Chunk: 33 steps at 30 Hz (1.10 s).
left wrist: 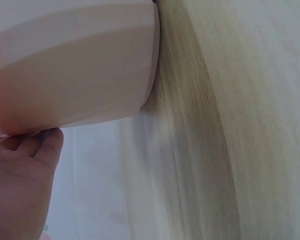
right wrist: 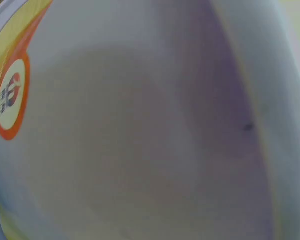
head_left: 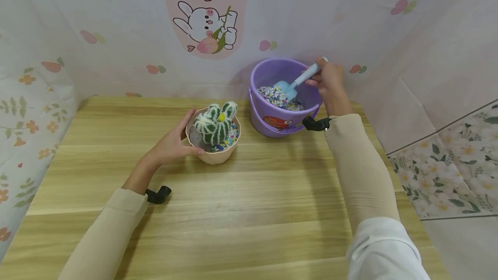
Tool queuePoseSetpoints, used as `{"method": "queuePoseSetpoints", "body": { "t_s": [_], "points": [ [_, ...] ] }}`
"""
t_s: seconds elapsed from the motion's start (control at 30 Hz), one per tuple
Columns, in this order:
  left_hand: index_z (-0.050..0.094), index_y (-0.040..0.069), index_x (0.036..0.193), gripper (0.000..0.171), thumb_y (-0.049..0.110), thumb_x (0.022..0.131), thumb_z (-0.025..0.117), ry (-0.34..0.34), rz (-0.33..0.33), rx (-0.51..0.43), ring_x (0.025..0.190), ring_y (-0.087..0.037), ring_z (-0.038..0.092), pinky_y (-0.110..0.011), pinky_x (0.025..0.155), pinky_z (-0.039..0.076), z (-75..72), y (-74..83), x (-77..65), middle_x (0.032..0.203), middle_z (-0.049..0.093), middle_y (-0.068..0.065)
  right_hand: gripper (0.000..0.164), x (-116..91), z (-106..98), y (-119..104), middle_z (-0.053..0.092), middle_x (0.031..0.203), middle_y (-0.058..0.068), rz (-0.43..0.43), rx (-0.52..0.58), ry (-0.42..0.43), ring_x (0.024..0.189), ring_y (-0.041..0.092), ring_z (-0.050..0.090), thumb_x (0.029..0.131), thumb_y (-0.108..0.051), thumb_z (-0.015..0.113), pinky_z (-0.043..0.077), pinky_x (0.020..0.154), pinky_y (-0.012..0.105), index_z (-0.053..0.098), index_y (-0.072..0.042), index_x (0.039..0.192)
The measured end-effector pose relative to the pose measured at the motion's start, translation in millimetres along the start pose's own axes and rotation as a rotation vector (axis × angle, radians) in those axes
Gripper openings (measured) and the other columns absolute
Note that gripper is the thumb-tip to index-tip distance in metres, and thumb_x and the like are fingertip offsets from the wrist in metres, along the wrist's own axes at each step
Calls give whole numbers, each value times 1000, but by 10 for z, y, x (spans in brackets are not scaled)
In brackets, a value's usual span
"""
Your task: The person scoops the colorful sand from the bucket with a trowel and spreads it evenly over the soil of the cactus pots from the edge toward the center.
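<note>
In the head view my left hand [head_left: 170, 145] holds a pale peach flowerpot [head_left: 218, 158], its thumb on the near side and fingers on the far side. A knitted green-and-white cactus [head_left: 216, 131] with a yellow flower stands in the pot. Colourful pebbles [head_left: 232, 136] cover its right part; grey shows on the left. My right hand [head_left: 330, 82] grips the handle of a light blue toy shovel [head_left: 308, 74], whose blade sits among pebbles [head_left: 272, 95] inside a purple bucket [head_left: 268, 123]. The left wrist view shows fingers [left wrist: 50, 147] against the pot; bucket wall [right wrist: 120, 140] fills the right wrist view.
Both containers stand on a wood-grain table [head_left: 233, 228], the bucket to the right of the pot and close to the back. A printed curtain [head_left: 128, 33] with a rabbit picture hangs behind. The bucket's handle [head_left: 289, 132] hangs down its front.
</note>
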<state>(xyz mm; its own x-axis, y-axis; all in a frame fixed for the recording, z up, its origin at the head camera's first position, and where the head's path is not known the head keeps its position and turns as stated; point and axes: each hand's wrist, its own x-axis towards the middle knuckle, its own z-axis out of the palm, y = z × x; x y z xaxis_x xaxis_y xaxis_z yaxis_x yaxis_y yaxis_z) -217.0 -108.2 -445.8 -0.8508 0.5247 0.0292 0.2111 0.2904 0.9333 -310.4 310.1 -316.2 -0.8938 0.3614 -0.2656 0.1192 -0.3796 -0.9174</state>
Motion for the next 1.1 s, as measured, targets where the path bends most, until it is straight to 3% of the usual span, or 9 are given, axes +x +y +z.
{"method": "queuePoseSetpoints", "body": {
  "t_s": [0.13, 0.33, 0.37, 0.43, 0.5, 0.6, 0.67, 0.77, 1.1],
  "points": [
    [-1, 22, 158, 119, 21, 76, 85, -1, -10, 7, 145, -35, 24, -53, 114, 27, -1, 7, -8, 164, 3, -6, 35, 21, -12, -23, 68, 70, 18, 21, 56, 28, 70, 31, 73, 101, -16, 52, 57, 50, 39, 52, -6, 134],
    [-1, 25, 158, 118, 22, 76, 85, 0, -15, 4, 145, -34, 24, -52, 114, 27, -3, -2, 0, 164, 4, -4, 33, 18, -46, -60, 65, 67, 18, 43, 187, 59, 55, 27, 69, 102, -16, 50, 56, 49, 40, 52, -9, 134],
    [0, 24, 158, 118, 21, 76, 85, 3, -14, 1, 144, -34, 24, -52, 114, 28, -1, -4, 1, 163, 5, -4, 34, 13, -57, -65, 66, 71, 19, 50, 205, 63, 55, 27, 69, 102, -16, 49, 56, 50, 40, 51, -12, 136],
    [1, 22, 158, 118, 21, 76, 85, 8, -11, 2, 144, -34, 25, -51, 114, 28, 2, -9, 3, 163, 6, -4, 51, -2, -81, -72, 69, 90, 20, 61, 246, 74, 59, 27, 70, 102, -15, 49, 57, 58, 43, 35, -26, 150],
    [1, 20, 158, 118, 19, 76, 85, 7, -5, 4, 144, -34, 25, -52, 114, 28, -1, -10, 4, 163, 6, -4, 67, -15, -106, -80, 65, 114, 19, 76, 298, 84, 76, 29, 72, 102, -15, 48, 56, 71, 46, 15, -43, 154],
    [1, 19, 158, 117, 19, 76, 85, -13, -3, -1, 144, -34, 25, -52, 114, 27, -54, -13, -4, 163, 6, -4, 72, -56, -145, -75, 47, 144, 15, 104, 403, 110, 108, 31, 64, 102, -15, 49, 47, 93, 47, 11, -51, 151],
    [1, 20, 158, 117, 19, 76, 85, -17, 0, -7, 145, -34, 24, -52, 114, 27, -59, -8, -4, 163, 5, -4, 58, -46, -174, -89, 41, 149, 12, 131, 464, 117, 124, 30, 53, 102, -17, 50, 40, 102, 46, 29, -43, 150],
    [0, 21, 158, 117, 19, 77, 84, -23, 7, -12, 145, -34, 23, -52, 114, 26, -64, -8, -4, 164, 4, -4, 42, -29, -213, -99, 42, 149, 11, 167, 540, 130, 132, 27, 46, 101, -18, 53, 36, 107, 45, 50, -31, 141],
    [2, 22, 158, 112, 13, 79, 82, -61, 6, -60, 145, -31, 24, -52, 114, 27, -101, 5, 12, 163, 7, -5, 32, -127, -259, -85, 48, 143, 15, 191, 640, 163, 126, 32, 52, 98, -15, 59, 40, 103, 48, 64, -29, 126]
  ]
}}
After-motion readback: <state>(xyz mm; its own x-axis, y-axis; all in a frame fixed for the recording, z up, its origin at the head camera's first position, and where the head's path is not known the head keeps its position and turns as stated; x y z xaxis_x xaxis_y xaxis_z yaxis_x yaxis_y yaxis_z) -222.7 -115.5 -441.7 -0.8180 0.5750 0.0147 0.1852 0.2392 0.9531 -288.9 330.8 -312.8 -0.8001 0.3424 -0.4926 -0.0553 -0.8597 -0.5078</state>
